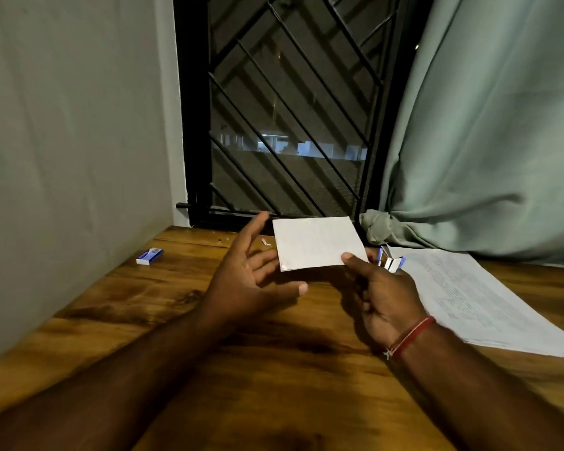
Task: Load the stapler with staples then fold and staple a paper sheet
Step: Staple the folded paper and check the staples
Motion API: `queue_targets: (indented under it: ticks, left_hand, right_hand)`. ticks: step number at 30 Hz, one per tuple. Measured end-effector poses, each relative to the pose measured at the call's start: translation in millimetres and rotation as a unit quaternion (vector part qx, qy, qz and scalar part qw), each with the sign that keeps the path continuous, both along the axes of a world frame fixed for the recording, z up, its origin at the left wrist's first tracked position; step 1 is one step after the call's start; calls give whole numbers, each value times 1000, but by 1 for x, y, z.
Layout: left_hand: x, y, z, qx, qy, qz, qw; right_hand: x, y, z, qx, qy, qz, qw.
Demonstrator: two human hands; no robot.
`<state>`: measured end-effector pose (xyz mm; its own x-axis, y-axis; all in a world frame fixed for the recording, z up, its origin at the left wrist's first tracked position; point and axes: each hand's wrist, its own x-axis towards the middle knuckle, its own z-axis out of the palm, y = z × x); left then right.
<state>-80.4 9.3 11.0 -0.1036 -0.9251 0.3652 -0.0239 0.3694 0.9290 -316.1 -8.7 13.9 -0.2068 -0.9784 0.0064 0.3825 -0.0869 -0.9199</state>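
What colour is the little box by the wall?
Blue and white: the small box on the table, seen in the head view.

Dim warm indoor light, dark window (287,109), soft shadows, edges bowed by wide-angle distortion.

Support surface: wooden table (274,379), brown with dark grain streaks, butted against the wall on the left and the window frame at the back. Resting on it: a small blue-and-white staple box (149,256) near the left edge, lying flat; a stack of printed sheets (489,301) at right, skewed; a small whitish scrap (266,243) near the back edge. Curtain hem (385,227) touches the back right.
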Motion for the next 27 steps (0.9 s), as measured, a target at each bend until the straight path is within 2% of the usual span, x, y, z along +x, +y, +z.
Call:
queue_targets:
  ticks: [3,5,10,18,27]
  left_hand:
    - [-7,-1,-2,118,121,-37,985]
    - [-13,1,-1,146,147,-64,976]
    - [-16,1,-4,145,145,-30,978]
    - [-4,-5,-2,152,109,0,982]
    - [1,-8,-2,139,63,10,988]
  right_hand:
    - [3,3,-3,-44,25,2,999]
    - [9,5,-5,-64,36,25,997]
    - [16,8,-11,-100,63,57,991]
    - [5,-3,-10,-100,87,-6,991]
    - [-4,-12,-13,-111,98,-24,989]
